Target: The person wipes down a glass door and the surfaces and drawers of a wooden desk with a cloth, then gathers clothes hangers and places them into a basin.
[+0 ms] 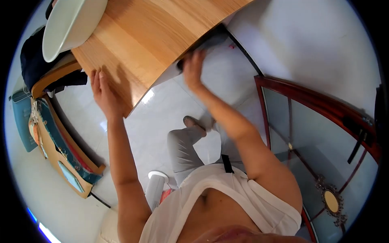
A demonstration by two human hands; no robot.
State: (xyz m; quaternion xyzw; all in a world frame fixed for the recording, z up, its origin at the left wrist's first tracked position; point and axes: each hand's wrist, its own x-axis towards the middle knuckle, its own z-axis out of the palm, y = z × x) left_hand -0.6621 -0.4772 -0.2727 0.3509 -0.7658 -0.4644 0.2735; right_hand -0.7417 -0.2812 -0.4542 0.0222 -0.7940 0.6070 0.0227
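My left hand (pixel 103 93) lies against the corner of the wooden table (pixel 142 42), its fingers stretched out along the edge and its thumb side over the top. Nothing is seen in it. My right hand (pixel 193 69) is smeared by motion beside the table's long edge, at about the height of the tabletop or lower. A dark object (pixel 180 65), partly hidden under the edge, shows just beside its fingers. Whether the right hand touches it, I cannot tell.
A large pale basin (pixel 75 28) stands at the table's far left. Wooden chairs with cloths (pixel 67 150) are on the left. A red-framed glass door (pixel 316 121) is at the right. A white cylinder (pixel 157 186) stands on the tiled floor (pixel 152 117) near my legs.
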